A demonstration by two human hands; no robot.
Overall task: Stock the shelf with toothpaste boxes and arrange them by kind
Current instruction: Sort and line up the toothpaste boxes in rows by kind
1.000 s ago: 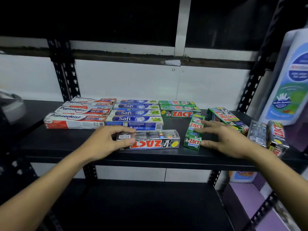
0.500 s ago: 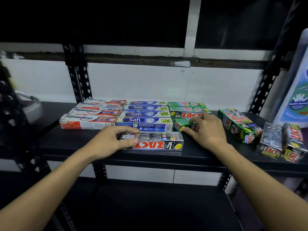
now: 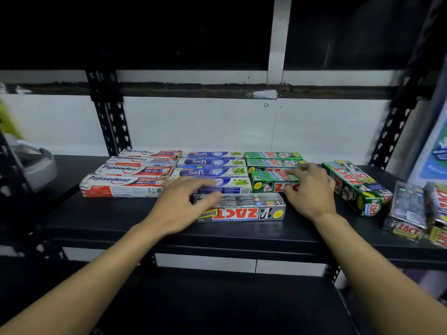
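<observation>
On the black shelf [image 3: 96,221] the toothpaste is laid flat in columns running front to back. Furthest left are four red-and-white Pepsodent boxes [image 3: 135,170], and "10X" is legible on at least two of them. Beside them are four blue-and-white Safi boxes [image 3: 210,162], one marked "DOUBLE MINT" next to a green leaf picture. To the right is a column of green Zact boxes [image 3: 271,155] with the name in red letters.

The left hand [image 3: 179,204] grasps the left end of a silver Zact box [image 3: 242,211]. The box lies crosswise near the shelf's front edge, just in front of the Safi column. Its red "ZACT" and a yellow patch reading "Smokers" appear upside down from here. This hand is blurred, so I can't make out the finger positions exactly.

The right hand [image 3: 312,192] is not clenched. Its fingers lie stretched over the top of the front green box [image 3: 268,183] and its thumb rests against the near face.

Further right, two more green Zact cartons [image 3: 355,187] lie side by side at an angle to the rows. Near the right end are some silver Zact packs [image 3: 408,209], one with a yellow end. A grey object [image 3: 36,165] sits at the far left, and a blue-and-white label [image 3: 435,151] shows at the right edge, too cropped to read.
</observation>
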